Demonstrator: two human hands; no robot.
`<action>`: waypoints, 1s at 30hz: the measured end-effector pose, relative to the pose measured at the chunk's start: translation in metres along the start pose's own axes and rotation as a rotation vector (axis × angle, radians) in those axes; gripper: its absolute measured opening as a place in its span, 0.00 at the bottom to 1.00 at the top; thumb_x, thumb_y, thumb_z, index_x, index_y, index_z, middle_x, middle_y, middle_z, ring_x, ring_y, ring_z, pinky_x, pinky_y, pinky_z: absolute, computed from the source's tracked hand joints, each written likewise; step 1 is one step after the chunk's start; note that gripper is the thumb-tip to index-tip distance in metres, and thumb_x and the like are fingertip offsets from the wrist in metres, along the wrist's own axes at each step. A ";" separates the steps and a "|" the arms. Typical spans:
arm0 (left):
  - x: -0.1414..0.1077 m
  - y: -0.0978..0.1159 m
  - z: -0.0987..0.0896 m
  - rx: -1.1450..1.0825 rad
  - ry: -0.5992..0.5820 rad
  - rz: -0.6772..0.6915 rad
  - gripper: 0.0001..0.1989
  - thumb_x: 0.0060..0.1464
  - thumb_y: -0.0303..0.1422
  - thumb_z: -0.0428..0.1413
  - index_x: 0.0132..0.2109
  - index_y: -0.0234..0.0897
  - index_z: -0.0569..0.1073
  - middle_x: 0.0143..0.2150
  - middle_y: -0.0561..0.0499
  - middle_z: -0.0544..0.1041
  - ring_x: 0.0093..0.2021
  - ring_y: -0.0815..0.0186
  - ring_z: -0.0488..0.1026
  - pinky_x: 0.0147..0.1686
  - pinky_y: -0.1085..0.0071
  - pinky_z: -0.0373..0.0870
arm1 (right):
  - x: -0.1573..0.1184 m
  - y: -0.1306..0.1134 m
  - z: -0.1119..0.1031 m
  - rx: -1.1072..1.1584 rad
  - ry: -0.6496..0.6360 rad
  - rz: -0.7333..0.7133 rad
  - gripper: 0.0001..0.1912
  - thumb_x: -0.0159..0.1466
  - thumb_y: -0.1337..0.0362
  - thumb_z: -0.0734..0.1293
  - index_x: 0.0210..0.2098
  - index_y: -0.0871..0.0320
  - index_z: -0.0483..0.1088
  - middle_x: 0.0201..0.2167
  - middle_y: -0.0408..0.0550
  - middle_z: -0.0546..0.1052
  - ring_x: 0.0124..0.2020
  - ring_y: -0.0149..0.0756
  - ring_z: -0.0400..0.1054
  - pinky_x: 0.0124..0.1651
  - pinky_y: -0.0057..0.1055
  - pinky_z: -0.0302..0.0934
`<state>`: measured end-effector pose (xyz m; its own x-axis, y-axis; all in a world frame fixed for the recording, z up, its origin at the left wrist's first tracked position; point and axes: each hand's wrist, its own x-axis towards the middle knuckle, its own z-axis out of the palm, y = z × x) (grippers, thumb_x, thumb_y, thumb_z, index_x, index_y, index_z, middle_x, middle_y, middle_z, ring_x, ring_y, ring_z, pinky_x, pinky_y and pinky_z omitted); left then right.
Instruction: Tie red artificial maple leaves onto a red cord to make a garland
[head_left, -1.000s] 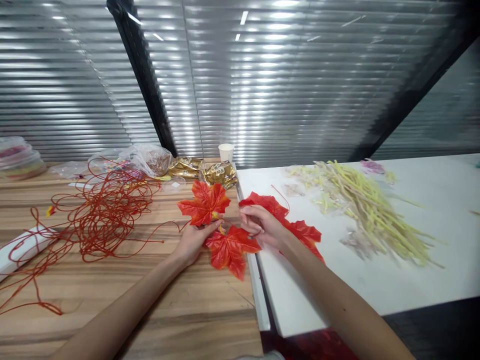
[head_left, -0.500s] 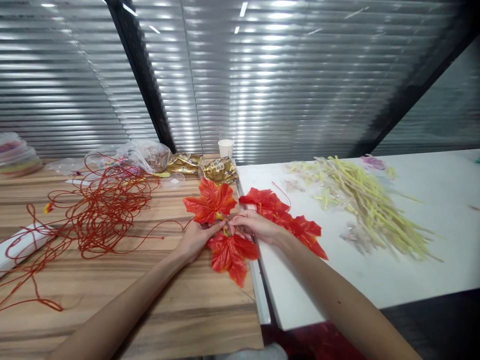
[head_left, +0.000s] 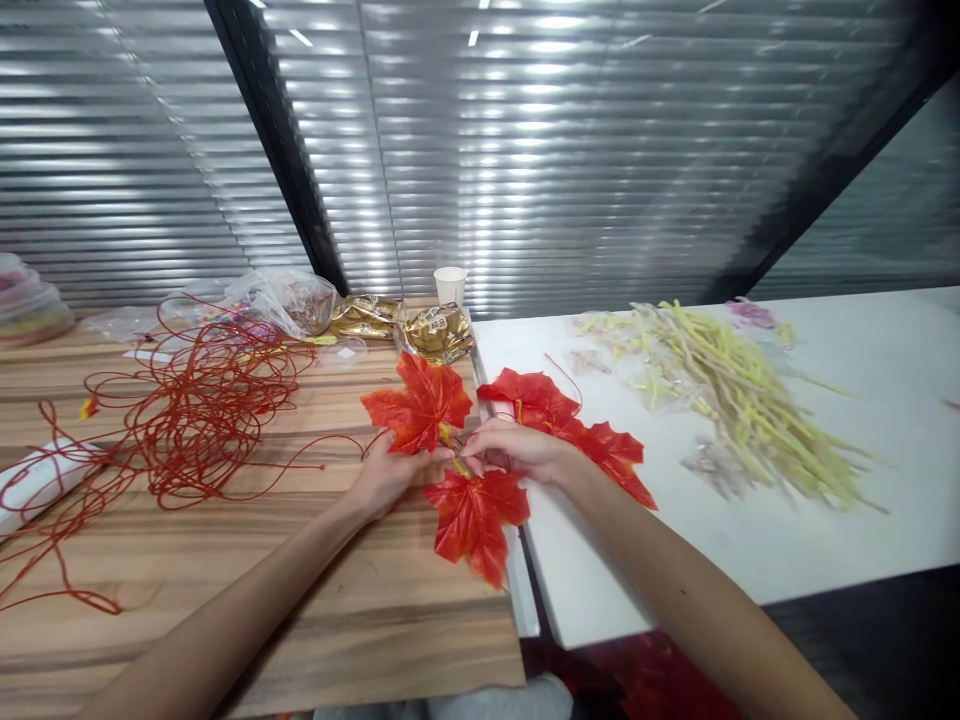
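Both hands meet near the seam between the wooden and white tables. My left hand point(head_left: 390, 475) is closed on the leaf stems, with a red maple leaf point(head_left: 421, 402) over its fingers. A second red leaf point(head_left: 480, 520) hangs below the fingertips. My right hand point(head_left: 514, 448) pinches at the thin stems beside it; the exact piece between its fingers is too small to tell. More red leaves point(head_left: 615, 455) lie under and beyond the right wrist on the white table. A thin red cord runs from the left towards my hands.
Tangled red cord point(head_left: 202, 420) spreads over the wooden table point(head_left: 360, 620). Gold packets point(head_left: 436, 332), a paper cup point(head_left: 450, 286) and plastic bags point(head_left: 281, 300) stand behind. Yellow strips point(head_left: 757, 400) lie on the white table point(head_left: 847, 540). A white roll point(head_left: 49, 482) lies left.
The lower leaf has swung slightly right and down, and the upper leaf now covers more of my left hand's fingers. The view has shifted a little.
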<state>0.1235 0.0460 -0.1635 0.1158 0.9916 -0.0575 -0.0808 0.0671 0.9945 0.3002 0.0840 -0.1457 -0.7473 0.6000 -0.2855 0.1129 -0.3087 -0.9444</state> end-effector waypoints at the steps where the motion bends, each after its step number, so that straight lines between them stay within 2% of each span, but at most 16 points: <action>1: 0.000 0.002 0.000 0.028 -0.015 -0.001 0.14 0.36 0.33 0.63 0.34 0.33 0.75 0.36 0.48 0.78 0.37 0.61 0.73 0.43 0.66 0.67 | 0.000 0.000 0.000 0.014 -0.005 0.015 0.14 0.53 0.63 0.63 0.14 0.63 0.67 0.15 0.41 0.65 0.16 0.21 0.52 0.19 0.23 0.42; 6: -0.003 0.009 0.001 0.088 -0.044 -0.009 0.13 0.34 0.34 0.63 0.31 0.32 0.74 0.35 0.48 0.78 0.36 0.62 0.73 0.42 0.67 0.67 | -0.001 -0.003 0.001 0.071 -0.082 0.098 0.14 0.53 0.63 0.63 0.14 0.63 0.66 0.15 0.42 0.67 0.18 0.22 0.57 0.21 0.21 0.48; 10: -0.002 0.002 -0.003 0.200 0.054 0.007 0.10 0.32 0.33 0.62 0.25 0.33 0.73 0.29 0.50 0.77 0.31 0.63 0.72 0.38 0.68 0.67 | -0.002 -0.004 0.003 0.081 -0.080 0.115 0.14 0.53 0.65 0.62 0.13 0.63 0.65 0.13 0.42 0.66 0.16 0.20 0.54 0.18 0.20 0.45; 13: -0.001 -0.004 -0.006 0.216 0.103 -0.016 0.12 0.31 0.33 0.62 0.27 0.32 0.74 0.29 0.49 0.77 0.32 0.62 0.72 0.38 0.68 0.68 | -0.002 -0.004 0.003 0.101 -0.055 0.122 0.13 0.53 0.66 0.63 0.13 0.64 0.65 0.12 0.41 0.66 0.15 0.20 0.53 0.17 0.20 0.43; 18: -0.001 -0.001 -0.001 0.092 -0.009 -0.050 0.17 0.31 0.33 0.64 0.34 0.31 0.74 0.34 0.47 0.78 0.37 0.60 0.72 0.42 0.65 0.67 | -0.001 -0.001 0.004 0.202 -0.112 0.075 0.13 0.53 0.69 0.61 0.13 0.64 0.64 0.13 0.41 0.65 0.16 0.21 0.54 0.21 0.22 0.48; 21: -0.001 0.003 0.002 0.056 -0.045 -0.043 0.18 0.33 0.34 0.64 0.35 0.32 0.74 0.35 0.47 0.77 0.39 0.60 0.72 0.43 0.65 0.67 | 0.000 -0.001 0.005 0.249 -0.092 0.083 0.14 0.53 0.69 0.61 0.12 0.62 0.61 0.12 0.39 0.63 0.17 0.22 0.55 0.24 0.23 0.50; 26: -0.002 0.007 0.003 0.071 -0.028 0.010 0.14 0.40 0.37 0.61 0.33 0.32 0.71 0.31 0.49 0.76 0.33 0.65 0.72 0.35 0.70 0.68 | 0.000 -0.003 0.008 0.234 -0.031 0.116 0.16 0.51 0.69 0.60 0.10 0.60 0.54 0.13 0.40 0.61 0.20 0.24 0.55 0.26 0.24 0.49; 30: -0.004 0.011 0.005 0.166 -0.041 0.053 0.12 0.42 0.38 0.59 0.29 0.32 0.69 0.27 0.51 0.74 0.28 0.67 0.70 0.31 0.72 0.68 | -0.002 -0.006 0.012 0.194 -0.069 0.085 0.16 0.51 0.70 0.59 0.10 0.59 0.53 0.14 0.41 0.63 0.23 0.25 0.57 0.29 0.24 0.49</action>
<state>0.1269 0.0418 -0.1523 0.1563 0.9877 -0.0040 0.0759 -0.0079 0.9971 0.2932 0.0761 -0.1370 -0.7844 0.5155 -0.3449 0.0549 -0.4962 -0.8665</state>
